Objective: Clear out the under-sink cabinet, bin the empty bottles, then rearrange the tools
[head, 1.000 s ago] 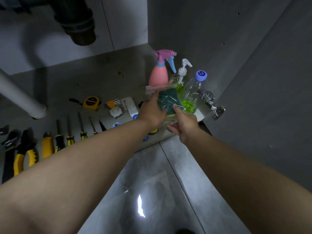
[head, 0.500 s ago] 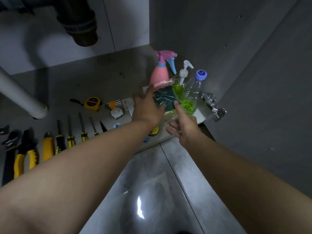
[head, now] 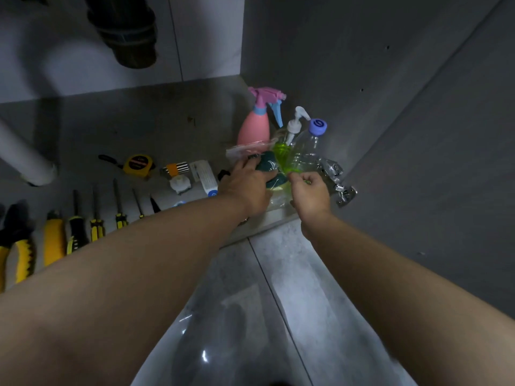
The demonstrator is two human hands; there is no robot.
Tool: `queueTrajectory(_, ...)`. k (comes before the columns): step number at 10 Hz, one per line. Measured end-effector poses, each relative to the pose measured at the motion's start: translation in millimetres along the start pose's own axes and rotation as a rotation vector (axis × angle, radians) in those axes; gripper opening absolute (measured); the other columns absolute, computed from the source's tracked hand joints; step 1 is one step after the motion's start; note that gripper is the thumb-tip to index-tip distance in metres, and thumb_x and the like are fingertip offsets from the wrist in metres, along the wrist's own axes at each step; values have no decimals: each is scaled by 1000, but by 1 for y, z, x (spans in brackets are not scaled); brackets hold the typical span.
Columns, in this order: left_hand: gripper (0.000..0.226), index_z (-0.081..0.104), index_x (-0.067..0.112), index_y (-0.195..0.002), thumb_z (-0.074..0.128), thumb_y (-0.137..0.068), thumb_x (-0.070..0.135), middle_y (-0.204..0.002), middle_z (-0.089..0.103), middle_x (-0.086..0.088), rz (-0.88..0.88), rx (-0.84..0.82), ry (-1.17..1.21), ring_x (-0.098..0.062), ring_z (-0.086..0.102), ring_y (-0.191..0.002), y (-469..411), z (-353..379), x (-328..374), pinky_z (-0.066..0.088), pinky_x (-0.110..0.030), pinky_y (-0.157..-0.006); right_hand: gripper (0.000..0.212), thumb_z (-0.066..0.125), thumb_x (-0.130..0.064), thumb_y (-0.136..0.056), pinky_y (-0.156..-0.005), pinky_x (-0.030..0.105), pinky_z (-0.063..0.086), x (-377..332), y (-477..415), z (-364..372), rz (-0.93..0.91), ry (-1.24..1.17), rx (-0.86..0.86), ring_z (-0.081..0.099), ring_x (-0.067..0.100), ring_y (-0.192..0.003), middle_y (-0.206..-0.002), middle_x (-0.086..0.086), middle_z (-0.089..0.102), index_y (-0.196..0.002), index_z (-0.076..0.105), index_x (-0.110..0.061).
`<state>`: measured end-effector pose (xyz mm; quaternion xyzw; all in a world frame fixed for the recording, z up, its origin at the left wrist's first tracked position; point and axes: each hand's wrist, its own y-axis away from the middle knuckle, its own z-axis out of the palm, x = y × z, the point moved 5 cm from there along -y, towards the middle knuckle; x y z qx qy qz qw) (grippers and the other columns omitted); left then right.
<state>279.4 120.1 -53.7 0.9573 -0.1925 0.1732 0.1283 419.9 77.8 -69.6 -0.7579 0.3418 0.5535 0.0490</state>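
Note:
A clear plastic bag (head: 245, 150) holding dark green scouring pads (head: 269, 164) lies at the cabinet's front right corner. My left hand (head: 246, 188) presses down on the bag and pads. My right hand (head: 309, 192) pinches the bag's right edge beside them. Just behind stand a pink spray bottle (head: 255, 126), a pump bottle (head: 281, 146) with green liquid and a clear bottle (head: 306, 151) with a purple cap. Screwdrivers (head: 96, 218), yellow-handled pliers (head: 19, 246) and a yellow tape measure (head: 139, 162) lie on the cabinet floor to the left.
A dark drain pipe (head: 125, 32) hangs at the top and a white pipe (head: 25, 160) slants down at the left. A metal door hinge (head: 338, 179) juts from the right wall. Hex keys (head: 177, 168) and small white parts lie mid-floor. Glossy floor tiles (head: 250, 316) lie below.
The bag of pads went from held up in both hands to lying down by the bottles. My left hand came down flat on it; my right hand shifted to its right edge.

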Motion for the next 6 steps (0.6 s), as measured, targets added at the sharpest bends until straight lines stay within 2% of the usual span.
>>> queueTrajectory(1,57,36,44,-153,55,-99,44,-168,10,2,-5,-35,-19,-26,6,-154,-2,-1,-1,28,-54,-119,12,64,-34,-87,-84,45,57,1,-1,-1,-7,-26,3,61,21,-84,-100,6,65,-89,62,-22)
queueTrajectory(2,58,32,44,-155,53,-101,44,-169,6,2,-17,-64,-19,-27,3,-155,-6,0,-1,25,-54,-120,11,63,-35,-88,-70,33,46,3,-2,-3,1,-23,-29,55,18,-74,-79,-3,60,-91,60,-25)
queueTrajectory(3,62,27,40,-157,52,-101,44,-170,1,-2,5,-87,5,-28,-3,-156,-7,3,0,21,-56,-122,13,63,-37,-88,-82,38,48,1,0,-5,0,21,-63,56,19,-80,-85,-3,61,-91,58,-26)
queueTrajectory(4,68,27,42,-157,59,-96,47,-170,4,-1,35,-23,59,-27,-2,-156,3,-4,-6,22,-58,-121,17,65,-36,-88,-71,32,45,-2,9,-12,-16,45,-71,55,15,-77,-86,-2,60,-91,58,-21)
queueTrajectory(5,65,39,37,-153,64,-93,41,-165,22,2,74,67,88,-28,15,-153,23,-26,-14,30,-50,-120,18,65,-34,-88,-67,31,41,-7,30,-14,-26,68,-139,52,17,-72,-76,-2,56,-81,54,-22)
queueTrajectory(6,53,53,30,-145,65,-93,32,-158,37,-2,77,111,113,-29,30,-146,43,-43,-19,29,-42,-120,16,66,-31,-87,-72,32,45,-12,49,-13,-28,193,-222,57,20,-82,-84,0,60,-81,55,-21)
